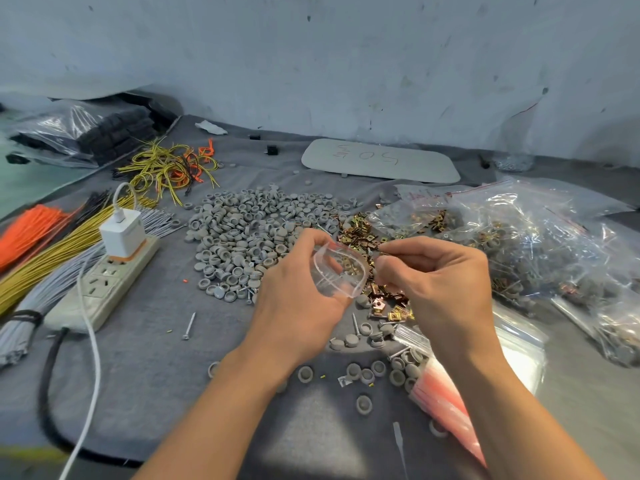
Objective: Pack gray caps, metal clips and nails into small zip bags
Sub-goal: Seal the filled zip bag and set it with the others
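My left hand [298,292] holds a small clear zip bag [337,271] with its mouth spread open, above the table's middle. My right hand [440,275] sits just right of the bag's mouth, fingers curled, pinching small metal pieces that I cannot make out clearly. A big heap of gray caps [252,233] lies behind my left hand. Gold metal clips [360,230] are piled behind the bag, and more clips [388,308] lie below my hands. A loose nail [189,325] lies on the gray cloth to the left.
A power strip [104,285] with a white charger [122,233] lies at left beside bundles of yellow, orange and gray wires [45,244]. Filled zip bags [540,244] pile up at right. A stack of empty zip bags [467,379] lies near right. Scattered caps [360,372] lie close to me.
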The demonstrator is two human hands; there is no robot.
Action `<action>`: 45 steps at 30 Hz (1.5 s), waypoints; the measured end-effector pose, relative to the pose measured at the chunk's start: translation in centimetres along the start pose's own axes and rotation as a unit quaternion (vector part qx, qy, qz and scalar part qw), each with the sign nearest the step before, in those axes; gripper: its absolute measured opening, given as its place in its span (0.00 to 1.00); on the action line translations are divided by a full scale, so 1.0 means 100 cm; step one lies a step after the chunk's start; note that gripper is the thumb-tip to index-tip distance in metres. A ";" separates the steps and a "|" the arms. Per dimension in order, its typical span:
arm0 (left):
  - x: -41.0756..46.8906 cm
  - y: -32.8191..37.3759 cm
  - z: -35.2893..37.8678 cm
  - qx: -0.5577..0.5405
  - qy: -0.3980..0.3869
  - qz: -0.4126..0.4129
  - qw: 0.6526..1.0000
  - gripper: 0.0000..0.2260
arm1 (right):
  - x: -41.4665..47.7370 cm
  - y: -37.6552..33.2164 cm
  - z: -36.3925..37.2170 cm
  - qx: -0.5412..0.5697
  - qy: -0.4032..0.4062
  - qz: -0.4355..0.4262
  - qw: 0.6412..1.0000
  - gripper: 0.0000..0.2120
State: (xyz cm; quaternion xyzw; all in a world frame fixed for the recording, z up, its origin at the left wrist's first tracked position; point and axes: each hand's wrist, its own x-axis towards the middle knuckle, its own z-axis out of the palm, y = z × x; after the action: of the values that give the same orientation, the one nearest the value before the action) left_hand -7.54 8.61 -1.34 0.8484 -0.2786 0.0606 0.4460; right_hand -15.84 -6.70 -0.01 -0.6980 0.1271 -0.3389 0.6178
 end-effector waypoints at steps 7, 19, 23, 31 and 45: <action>-0.001 -0.001 0.005 0.006 -0.024 0.017 1.000 0.26 | -0.008 -0.007 0.020 -0.103 -0.033 -0.088 0.990 0.09; 0.002 -0.003 -0.005 -0.067 0.017 -0.021 0.997 0.28 | -0.013 -0.003 0.015 -0.088 -0.123 0.070 0.986 0.17; 0.003 -0.002 -0.007 -0.014 -0.026 -0.002 1.000 0.43 | -0.015 0.002 0.028 -0.167 -0.112 0.049 0.978 0.18; 0.010 -0.011 -0.017 -0.307 -0.037 -0.114 0.944 0.12 | -0.004 0.005 0.020 -0.078 -0.027 0.093 0.992 0.08; 0.013 -0.012 -0.021 -0.362 0.026 -0.173 0.915 0.03 | -0.003 0.002 0.016 0.021 -0.010 0.132 0.991 0.06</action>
State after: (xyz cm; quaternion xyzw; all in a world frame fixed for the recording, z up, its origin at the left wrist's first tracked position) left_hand -5.50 10.25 -0.55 0.6618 -0.1184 -0.1004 0.7335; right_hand -14.96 -5.33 -0.34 -0.6651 0.2051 -0.2497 0.6732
